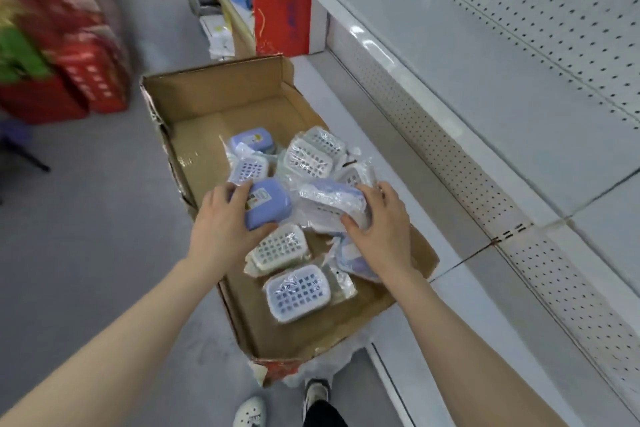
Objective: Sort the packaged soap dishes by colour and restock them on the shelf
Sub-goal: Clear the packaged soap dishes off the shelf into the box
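left hand (221, 229) fingers curling round blue soap dish (268, 203) | right hand (377, 229) fingers gripping wrapped blue dish (329, 201) | both sitting over cardboard box (214, 94) | advice: pairing blues, lifting clear of loose wrap toward shelf (346, 107)

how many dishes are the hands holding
2: the left hand grips a blue dish, and the right hand grips a wrapped dish, both over the box. Others lie loose below; some may be hidden.
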A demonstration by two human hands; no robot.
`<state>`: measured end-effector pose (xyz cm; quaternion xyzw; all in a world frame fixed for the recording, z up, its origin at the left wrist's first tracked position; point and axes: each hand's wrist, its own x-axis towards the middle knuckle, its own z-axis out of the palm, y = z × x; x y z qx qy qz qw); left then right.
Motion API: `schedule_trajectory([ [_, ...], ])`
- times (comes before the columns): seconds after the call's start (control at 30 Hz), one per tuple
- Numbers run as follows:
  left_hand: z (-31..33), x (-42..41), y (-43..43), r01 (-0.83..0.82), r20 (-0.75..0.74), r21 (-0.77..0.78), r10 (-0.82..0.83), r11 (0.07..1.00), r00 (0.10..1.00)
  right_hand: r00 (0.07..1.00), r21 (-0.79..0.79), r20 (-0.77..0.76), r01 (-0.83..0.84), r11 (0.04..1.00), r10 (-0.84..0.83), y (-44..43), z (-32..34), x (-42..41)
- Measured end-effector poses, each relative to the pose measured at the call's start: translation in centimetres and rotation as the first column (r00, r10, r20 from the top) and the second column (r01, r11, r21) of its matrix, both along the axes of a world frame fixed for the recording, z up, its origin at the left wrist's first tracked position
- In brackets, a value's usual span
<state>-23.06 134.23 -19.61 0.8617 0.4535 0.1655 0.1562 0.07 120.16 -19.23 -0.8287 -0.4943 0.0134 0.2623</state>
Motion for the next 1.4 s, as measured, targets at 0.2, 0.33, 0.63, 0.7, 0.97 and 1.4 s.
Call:
schedule_trajectory([
  [0.2, -2.3, 3.2, 3.2, -0.145, -0.059, -0.068, 0.141, 0.987, 0.988, 0.993, -0.066, -0.043, -0.115, 0.991, 0.113, 6.7, -2.6, 4.5],
  [0.33, -4.1, 4.3, 4.9, -0.238, -0.061, -0.096, 0.233, 0.966, 0.970, 0.976, -0.092, -0.077, -0.208, 0.974, 0.201, 10.6, -4.2, 5.9],
  [0.63, -8.3, 3.4, 8.3, -0.441, -0.097, -0.157, 0.431, 0.884, 0.897, 0.899, -0.085, 0.021, -0.435, 0.896, 0.438, 24.4, -5.8, 6.4],
  [0.7, -9.4, 3.1, 8.8, -0.444, -0.122, -0.140, 0.430, 0.885, 0.895, 0.868, -0.099, 0.191, -0.447, 0.889, 0.457, 28.3, -5.9, 6.0],
  [0.97, -12.4, 2.4, 8.7, -0.454, -0.150, -0.164, 0.433, 0.876, 0.889, 0.565, -0.510, 0.388, -0.526, 0.680, 0.728, 30.3, -11.2, 4.3],
  [1.4, -15.6, 2.4, 12.3, -0.407, -0.354, -0.083, 0.355, 0.910, 0.865, 0.576, -0.616, 0.338, -0.462, 0.638, 0.744, 32.7, -13.2, 4.3],
])
